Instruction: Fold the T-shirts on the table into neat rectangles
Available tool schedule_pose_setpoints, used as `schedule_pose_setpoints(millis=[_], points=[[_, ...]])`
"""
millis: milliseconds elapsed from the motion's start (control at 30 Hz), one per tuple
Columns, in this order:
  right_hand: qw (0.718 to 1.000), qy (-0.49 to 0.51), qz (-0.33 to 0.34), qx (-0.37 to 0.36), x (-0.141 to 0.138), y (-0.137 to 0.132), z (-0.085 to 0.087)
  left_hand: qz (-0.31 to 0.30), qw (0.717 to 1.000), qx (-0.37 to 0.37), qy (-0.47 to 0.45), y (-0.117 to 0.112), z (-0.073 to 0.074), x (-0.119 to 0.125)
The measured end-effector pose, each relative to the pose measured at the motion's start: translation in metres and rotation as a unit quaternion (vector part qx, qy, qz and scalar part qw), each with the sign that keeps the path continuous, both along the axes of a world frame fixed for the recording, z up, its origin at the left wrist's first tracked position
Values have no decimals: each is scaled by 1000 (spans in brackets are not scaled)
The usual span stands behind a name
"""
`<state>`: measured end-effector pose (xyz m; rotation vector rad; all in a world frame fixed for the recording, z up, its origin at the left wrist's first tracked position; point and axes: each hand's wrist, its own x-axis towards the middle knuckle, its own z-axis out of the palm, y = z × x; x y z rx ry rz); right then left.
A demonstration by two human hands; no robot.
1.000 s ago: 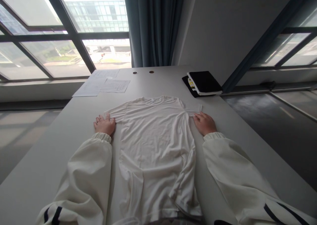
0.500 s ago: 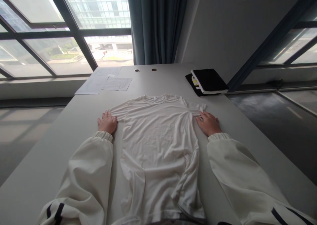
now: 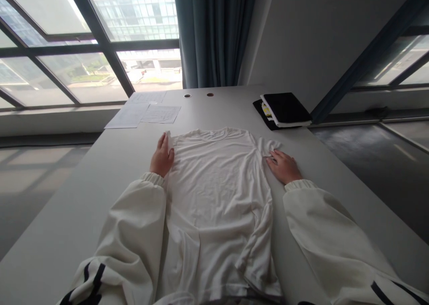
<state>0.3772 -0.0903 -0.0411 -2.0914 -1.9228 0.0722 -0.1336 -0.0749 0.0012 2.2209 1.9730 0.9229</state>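
A white T-shirt (image 3: 217, 184) lies spread on the table, its collar at the far end and its body wrinkled. At the shirt's left shoulder edge is my left hand (image 3: 162, 156), closed on the sleeve, which is bunched up and mostly hidden behind the fingers. A bit of white cloth shows at those fingertips. On the other side my right hand (image 3: 284, 166) has its thumb and fingers closed on the edge of the right sleeve (image 3: 268, 145), which lies crumpled outward. The shirt's hem reaches the near edge of the view.
Sheets of paper (image 3: 161, 113) lie at the table's far left. A black notebook (image 3: 286, 108) rests on another dark item at the far right. Two round holes (image 3: 187, 96) are near the far edge of the table (image 3: 77, 197). Windows and a blue curtain (image 3: 214, 36) stand beyond.
My left hand has moved inward and away from me, bringing the left sleeve in against the shirt's side. My right hand has stayed at the right sleeve, whose cloth has shifted slightly.
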Motion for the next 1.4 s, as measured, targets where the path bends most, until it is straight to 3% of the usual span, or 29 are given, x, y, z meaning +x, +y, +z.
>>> schedule_pose_setpoints(millis=[167,300,400,567,700,833,967,1100,1233,1400], points=[[1000,-20,6,2,0,-1,0,-110,991,-42,67,1,6,45],[999,-34,9,2,3,0,-2,-181,978,-61,82,1,0,54],[999,-46,21,12,5,1,-5,-153,984,-57,72,6,-9,44],[998,-49,33,27,7,2,-8,-70,975,-165,130,18,-30,28],[998,-27,33,36,8,2,-11,-44,968,-191,156,18,-35,29],[999,-2,19,46,11,6,-17,-30,957,-226,178,20,-24,32],[997,-5,11,73,14,14,-24,-19,937,-274,216,40,-1,42],[994,-21,6,106,9,20,-24,-33,950,-191,244,70,8,68],[997,-37,4,70,2,18,-19,-27,956,-209,202,92,-8,89],[999,-41,-22,19,-1,13,-15,9,966,-206,159,106,-28,88]])
